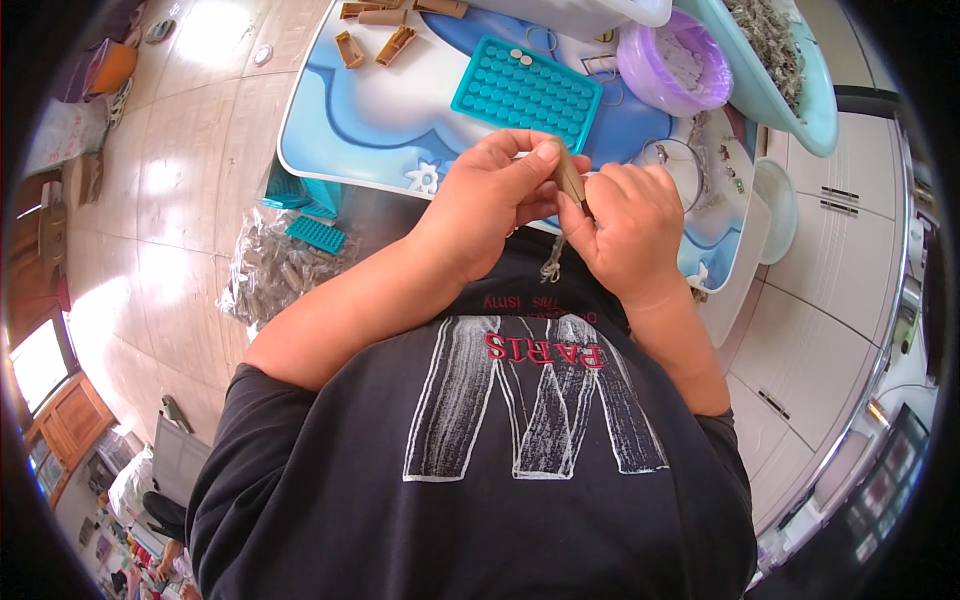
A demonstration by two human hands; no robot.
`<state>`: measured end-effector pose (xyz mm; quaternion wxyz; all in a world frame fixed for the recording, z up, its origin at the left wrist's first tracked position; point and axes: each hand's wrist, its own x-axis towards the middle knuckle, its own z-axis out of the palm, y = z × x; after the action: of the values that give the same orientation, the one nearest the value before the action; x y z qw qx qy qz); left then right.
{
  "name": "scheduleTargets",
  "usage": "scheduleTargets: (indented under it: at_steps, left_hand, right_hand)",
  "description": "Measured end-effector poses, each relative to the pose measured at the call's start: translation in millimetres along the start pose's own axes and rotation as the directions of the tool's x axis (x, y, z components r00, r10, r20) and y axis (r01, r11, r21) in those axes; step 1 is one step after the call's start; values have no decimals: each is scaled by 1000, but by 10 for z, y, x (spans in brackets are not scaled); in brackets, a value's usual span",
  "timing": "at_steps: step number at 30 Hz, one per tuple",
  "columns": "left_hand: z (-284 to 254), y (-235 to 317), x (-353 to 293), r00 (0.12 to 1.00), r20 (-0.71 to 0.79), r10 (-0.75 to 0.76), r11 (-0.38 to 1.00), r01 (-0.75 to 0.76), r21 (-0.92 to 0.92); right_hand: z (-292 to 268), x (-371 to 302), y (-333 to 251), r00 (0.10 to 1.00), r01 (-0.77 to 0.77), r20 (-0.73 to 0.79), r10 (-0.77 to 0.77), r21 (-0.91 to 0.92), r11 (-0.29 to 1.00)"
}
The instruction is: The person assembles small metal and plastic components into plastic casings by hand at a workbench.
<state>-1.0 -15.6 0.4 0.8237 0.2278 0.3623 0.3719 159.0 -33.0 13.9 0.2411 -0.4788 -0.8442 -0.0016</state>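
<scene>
Just over the near edge of the table, both hands meet on a small tan piece (568, 176), narrow and hard-looking. My left hand (485, 195) pinches its upper end between thumb and fingers. At its lower end, my right hand (635, 230) is closed, with the thumb pressed against it. A short bundle of greyish cord (551, 262) dangles below the fingers. Whatever else the right fingers cover is hidden. Right beyond the hands lies a teal tray (495, 95) with rows of round wells, and small pale discs (521, 57) sit near its far edge.
Several brown pieces (394, 46) lie at the table's far left. A purple tub (690, 70) and a light-teal basin (810, 110) of grey corded pieces stand at the right. On the floor at left, a clear bag (275, 270) of grey-brown pieces rests beside teal crates (310, 195).
</scene>
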Motion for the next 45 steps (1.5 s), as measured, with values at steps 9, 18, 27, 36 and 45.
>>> scheduleTargets:
  at_steps: [9,18,27,36,45]
  left_hand:
    - [81,-63,-156,999,-19,49,996,-48,76]
    - [-324,-45,-160,711,-26,702,629,-604,490]
    - [-1705,504,68,195,85,977,-102,82,991]
    - [-1593,464,120,339,-309,889,248,210,946]
    - [-1461,461,65,311,-407,859,328,277,903]
  right_hand:
    - [59,-123,-9,979,130,-162,-123,37,991]
    - [-311,-714,355,847,-367,-327,420,212,906]
    - [-549,-2572,1673,84,-651,-349,933,690,317]
    - [-143,-3597,2292,-204,-762,-116,972,643,-83]
    - [-709,-2271,2135,173,-777,-589,789,411,477]
